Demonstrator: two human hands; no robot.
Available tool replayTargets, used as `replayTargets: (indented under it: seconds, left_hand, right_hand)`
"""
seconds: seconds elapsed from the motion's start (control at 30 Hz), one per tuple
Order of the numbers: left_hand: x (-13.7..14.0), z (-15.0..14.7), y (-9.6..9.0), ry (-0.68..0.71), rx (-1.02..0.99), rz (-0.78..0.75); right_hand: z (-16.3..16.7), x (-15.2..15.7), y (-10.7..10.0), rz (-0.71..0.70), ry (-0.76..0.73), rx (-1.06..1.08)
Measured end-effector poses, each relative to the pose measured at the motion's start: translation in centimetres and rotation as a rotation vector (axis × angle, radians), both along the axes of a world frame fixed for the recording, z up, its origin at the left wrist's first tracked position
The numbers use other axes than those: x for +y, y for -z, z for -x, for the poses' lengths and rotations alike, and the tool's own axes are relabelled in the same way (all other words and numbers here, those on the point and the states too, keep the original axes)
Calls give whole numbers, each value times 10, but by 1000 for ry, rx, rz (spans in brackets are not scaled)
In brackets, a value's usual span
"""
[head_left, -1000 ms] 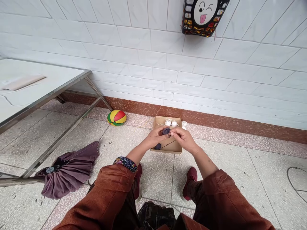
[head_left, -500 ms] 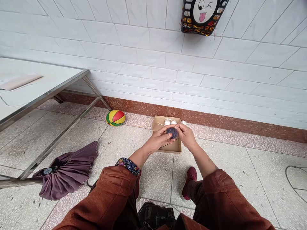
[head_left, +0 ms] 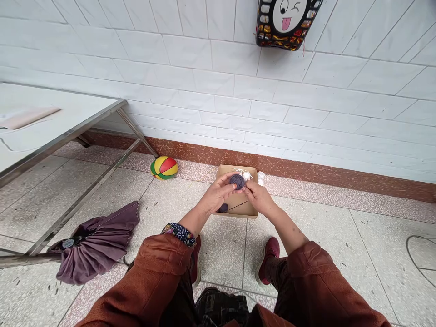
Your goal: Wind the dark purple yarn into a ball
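My left hand [head_left: 218,193] is closed around a ball of dark purple-grey yarn [head_left: 237,181], fingers behind it and thumb in front. At the ball's right side, my right hand [head_left: 258,196] has its fingertips pinched together on the yarn; the strand itself is too fine to make out. Both hands are above a shallow cardboard box [head_left: 252,213]. Inside the box, a second dark yarn ball [head_left: 223,208] lies at the near left corner, with a dark strand running right from it. White yarn balls [head_left: 247,175] sit at the box's far end, partly hidden by my hands.
More white balls [head_left: 260,175] lie on the floor right of the box. A colourful ball [head_left: 164,167] rests by the leg of a metal-framed table [head_left: 102,106]. A folded purple umbrella [head_left: 98,245] is on the floor at left. A black basket [head_left: 289,38] hangs on the tiled wall.
Both hands have shifted slightly left with the yarn ball, and the right hand has turned and lowered its fingers. The dark ball in the box's near corner now shows.
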State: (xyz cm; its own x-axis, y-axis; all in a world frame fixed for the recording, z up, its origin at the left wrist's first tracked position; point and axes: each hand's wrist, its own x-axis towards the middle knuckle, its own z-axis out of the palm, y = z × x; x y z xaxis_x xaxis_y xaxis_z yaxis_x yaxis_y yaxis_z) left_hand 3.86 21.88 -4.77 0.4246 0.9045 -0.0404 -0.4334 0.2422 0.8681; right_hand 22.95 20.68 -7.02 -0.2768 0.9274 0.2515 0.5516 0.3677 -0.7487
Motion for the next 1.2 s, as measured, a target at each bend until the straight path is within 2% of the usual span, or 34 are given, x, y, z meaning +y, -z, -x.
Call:
replayTargets:
  seconds: [0.2,0.3,0.4,0.5,0.6,0.67,0.8,0.9,0.97,1.07,1.13,1.2]
  left_hand:
    - [16,13,11,-250,235,-58]
    - [19,16,15,-310,372,-135]
    - [16,14,17,-212,463,-208]
    - [6,10,17,3,473,-219]
    - [-3,5,12,203,321,-187]
    - [-6,2,7,225,162,-165]
    - [-4,0,-2,122,-73,-101]
    - [5,2,1,-4,-68,-29]
    - [12,5,8,-125,14,-10]
    - [22,9,21,-268,256,-80]
    - [27,12,30,-313,440,-157]
    - [28,13,35,-334,611,-238]
  right_hand:
    - [6,-10,-11,66,-240,33]
    - [5,-15,-22,156,-265,152]
    - [-1,-14,-30,196,-184,315]
    - [-8,-6,-29,149,-53,423]
    - [-11,1,-22,79,93,410]
    - [-10,4,-17,71,133,387]
    - [-1,4,-8,65,116,293]
    - [5,0,-2,-9,46,138]
    - [9,-4,-1,-28,-41,46]
    - [14,-12,-5,-3,-208,-36]
    - [16,-18,-13,27,-323,-13]
    - [16,-22,-23,56,-372,74]
